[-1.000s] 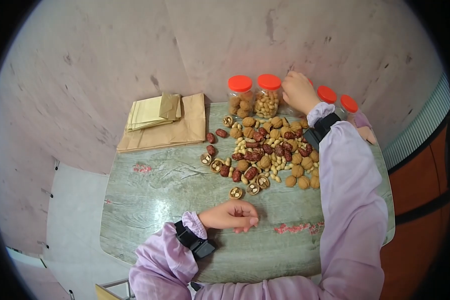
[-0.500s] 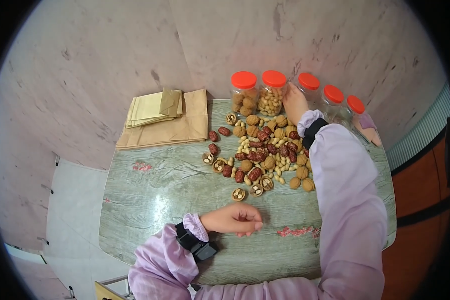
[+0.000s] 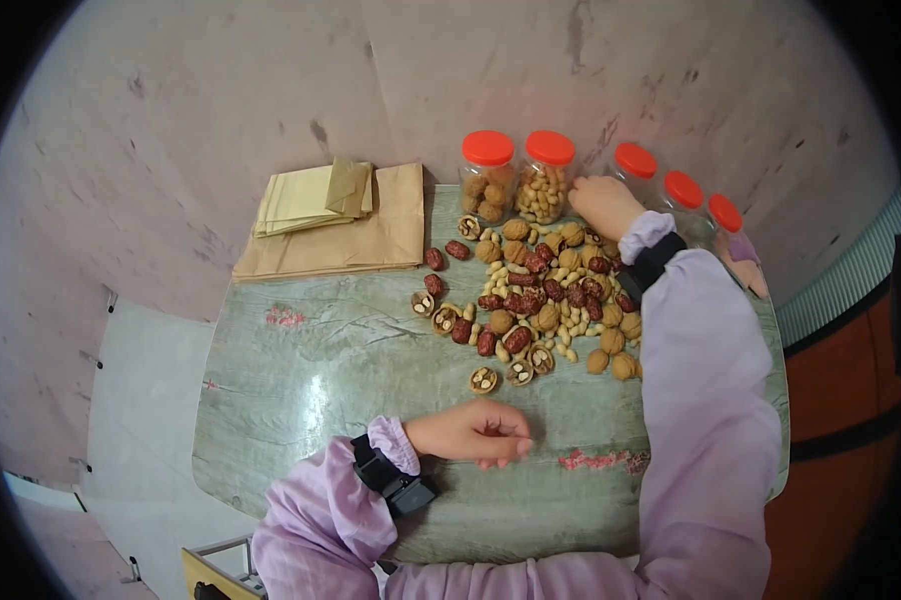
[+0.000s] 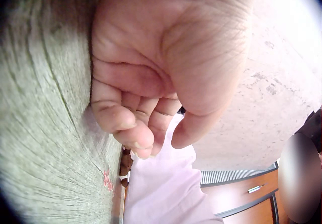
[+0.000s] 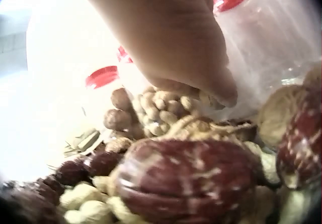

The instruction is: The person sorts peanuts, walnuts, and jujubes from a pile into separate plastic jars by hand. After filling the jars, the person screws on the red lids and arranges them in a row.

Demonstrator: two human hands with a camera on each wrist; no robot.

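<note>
A heap of walnuts, red dates and peanuts (image 3: 541, 290) lies on the grey-green table (image 3: 321, 380). My right hand (image 3: 599, 203) reaches to the heap's far edge, between the peanut jar (image 3: 548, 180) and an emptier red-lidded jar (image 3: 631, 165). In the right wrist view the right hand (image 5: 181, 43) points its fingers down at the peanuts behind a big red date (image 5: 191, 178); the fingertips are hidden. My left hand (image 3: 476, 432) rests on the table near the front edge, fingers loosely curled and holding nothing, as the left hand (image 4: 166, 68) also shows up close. A walnut half (image 3: 484, 380) lies just beyond it.
A walnut jar (image 3: 487, 180) stands left of the peanut jar, and two more red-lidded jars (image 3: 683, 195) (image 3: 723, 218) stand at the right against the wall. Folded brown paper bags (image 3: 341, 225) lie at the table's far left corner.
My right hand came down from the jar lids at the back to the far edge of the heap beside the peanut jar. My left hand stayed where it was.
</note>
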